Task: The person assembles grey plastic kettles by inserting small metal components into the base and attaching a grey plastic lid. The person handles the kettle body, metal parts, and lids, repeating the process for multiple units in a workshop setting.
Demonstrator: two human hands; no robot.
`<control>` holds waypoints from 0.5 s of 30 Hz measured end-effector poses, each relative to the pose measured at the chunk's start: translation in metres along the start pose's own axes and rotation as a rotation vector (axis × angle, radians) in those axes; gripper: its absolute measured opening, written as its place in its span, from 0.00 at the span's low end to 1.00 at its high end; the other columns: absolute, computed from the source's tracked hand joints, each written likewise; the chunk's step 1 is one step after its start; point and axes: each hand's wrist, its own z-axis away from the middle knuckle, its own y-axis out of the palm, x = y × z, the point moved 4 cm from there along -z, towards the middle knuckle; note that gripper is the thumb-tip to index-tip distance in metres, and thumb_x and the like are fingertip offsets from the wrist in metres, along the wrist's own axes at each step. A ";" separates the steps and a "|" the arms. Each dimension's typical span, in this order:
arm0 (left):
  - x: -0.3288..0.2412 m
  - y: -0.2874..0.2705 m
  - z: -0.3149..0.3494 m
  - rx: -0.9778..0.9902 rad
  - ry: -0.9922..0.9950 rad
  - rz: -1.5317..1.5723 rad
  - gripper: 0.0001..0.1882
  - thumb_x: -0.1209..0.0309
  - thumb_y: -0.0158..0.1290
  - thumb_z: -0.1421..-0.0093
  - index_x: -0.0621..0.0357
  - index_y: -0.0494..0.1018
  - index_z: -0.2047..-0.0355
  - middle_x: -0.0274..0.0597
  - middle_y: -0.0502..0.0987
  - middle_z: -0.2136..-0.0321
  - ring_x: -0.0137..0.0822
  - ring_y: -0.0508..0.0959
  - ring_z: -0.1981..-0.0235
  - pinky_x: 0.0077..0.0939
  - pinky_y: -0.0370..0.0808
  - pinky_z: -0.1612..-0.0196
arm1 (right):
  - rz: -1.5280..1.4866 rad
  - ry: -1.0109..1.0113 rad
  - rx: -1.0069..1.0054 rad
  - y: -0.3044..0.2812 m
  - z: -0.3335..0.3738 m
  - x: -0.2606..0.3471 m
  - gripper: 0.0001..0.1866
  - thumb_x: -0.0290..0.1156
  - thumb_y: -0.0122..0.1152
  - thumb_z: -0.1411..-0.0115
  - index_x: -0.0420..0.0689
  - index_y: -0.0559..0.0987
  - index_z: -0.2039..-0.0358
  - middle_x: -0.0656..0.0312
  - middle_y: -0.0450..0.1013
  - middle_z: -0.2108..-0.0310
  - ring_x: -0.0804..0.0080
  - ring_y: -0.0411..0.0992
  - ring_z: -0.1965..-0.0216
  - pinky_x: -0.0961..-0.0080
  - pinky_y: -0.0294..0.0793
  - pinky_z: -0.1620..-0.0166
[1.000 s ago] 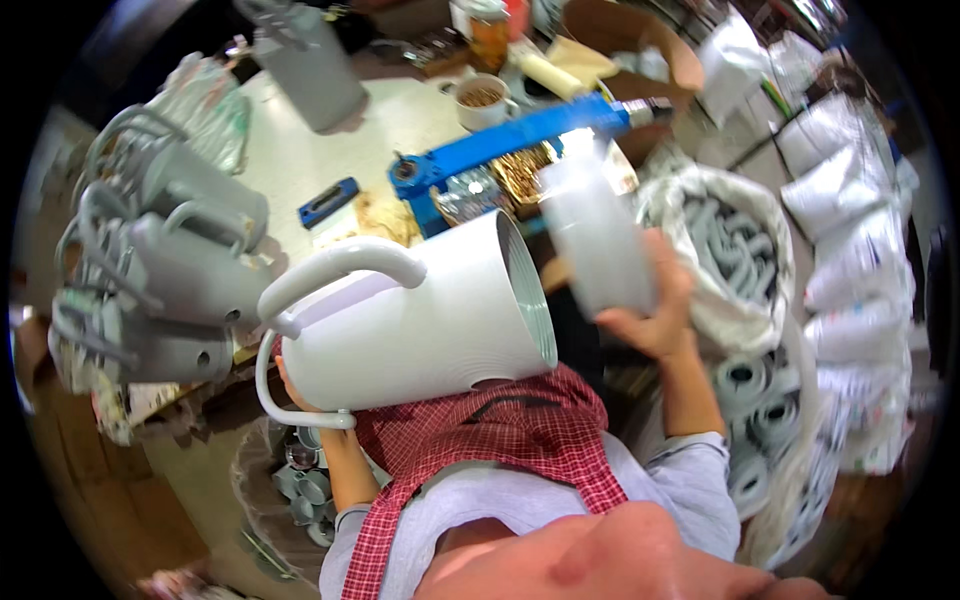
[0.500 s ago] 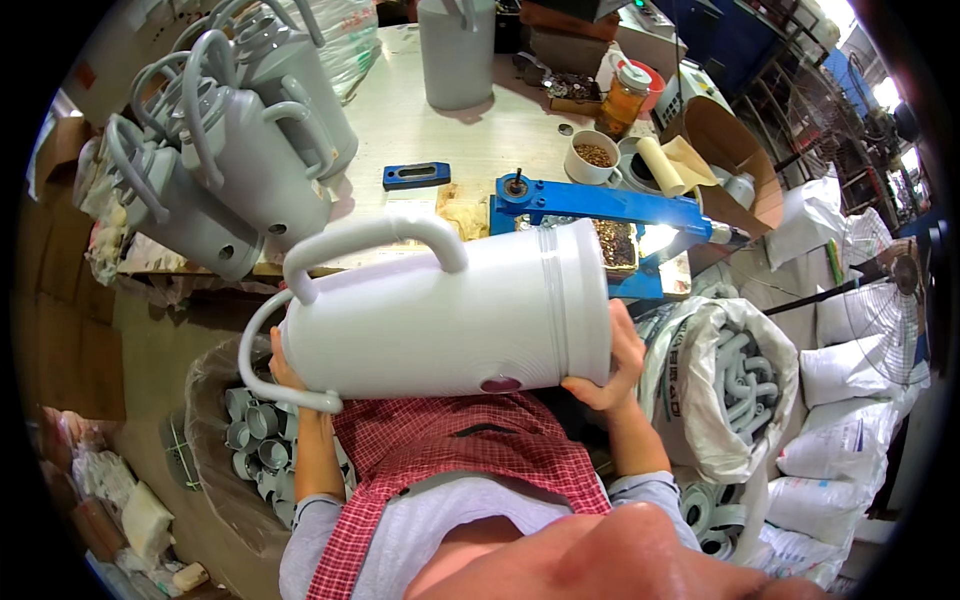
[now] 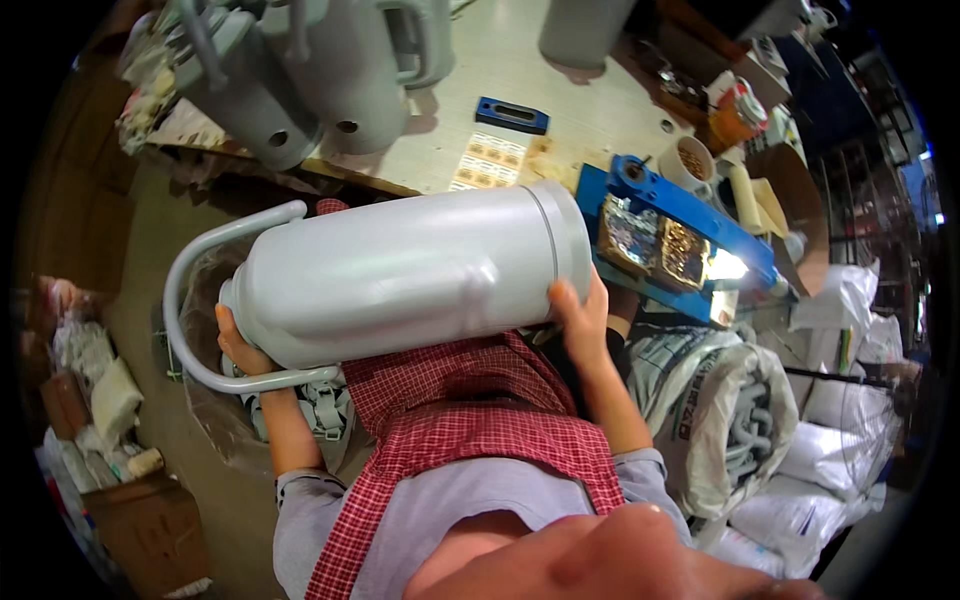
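Holding the grey flask [image 3: 410, 275] well calls for even support at both ends, and for minding the loop handle [image 3: 185, 270], which crosses above the left wrist. The flask lies on its side over the red checked apron [image 3: 450, 385], in front of the counter [image 3: 425, 165]. The left hand [image 3: 243, 345] grips its narrow end; the right hand [image 3: 582, 318] clasps the wide end, thumb near the rim, other fingers partly hidden. Both elbows are bent.

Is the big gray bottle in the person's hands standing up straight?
No, the gray bottle lies sideways, with the left hand at one end and the right hand at the other.
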 end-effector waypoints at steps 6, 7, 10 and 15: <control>-0.054 0.002 0.015 0.219 0.530 -0.076 0.29 0.48 0.48 0.42 0.66 0.75 0.61 0.52 0.77 0.63 0.44 0.76 0.59 0.39 0.72 0.52 | -0.560 1.066 0.356 0.051 -0.021 -0.117 0.28 0.50 0.48 0.32 0.36 0.75 0.49 0.53 0.76 0.54 0.65 0.76 0.59 0.73 0.76 0.57; -0.076 0.011 0.022 0.377 0.595 -0.042 0.31 0.46 0.48 0.43 0.66 0.75 0.57 0.54 0.76 0.62 0.48 0.75 0.55 0.42 0.70 0.47 | -0.345 0.971 0.429 0.059 -0.028 -0.121 0.28 0.51 0.49 0.33 0.38 0.77 0.51 0.54 0.76 0.55 0.64 0.76 0.58 0.70 0.76 0.57; -0.081 0.030 0.001 0.443 0.240 0.391 0.37 0.43 0.49 0.46 0.64 0.69 0.49 0.52 0.71 0.51 0.46 0.73 0.50 0.40 0.71 0.46 | 0.198 0.695 0.579 0.056 -0.094 -0.093 0.25 0.51 0.57 0.38 0.41 0.79 0.57 0.55 0.77 0.56 0.57 0.74 0.54 0.67 0.74 0.55; -0.062 0.004 -0.073 0.524 -0.092 0.644 0.40 0.45 0.51 0.45 0.62 0.61 0.40 0.51 0.70 0.47 0.48 0.72 0.47 0.42 0.69 0.43 | 0.907 -0.278 -0.206 0.000 -0.218 -0.132 0.22 0.41 0.72 0.55 0.45 0.81 0.60 0.55 0.75 0.65 0.53 0.71 0.59 0.62 0.69 0.54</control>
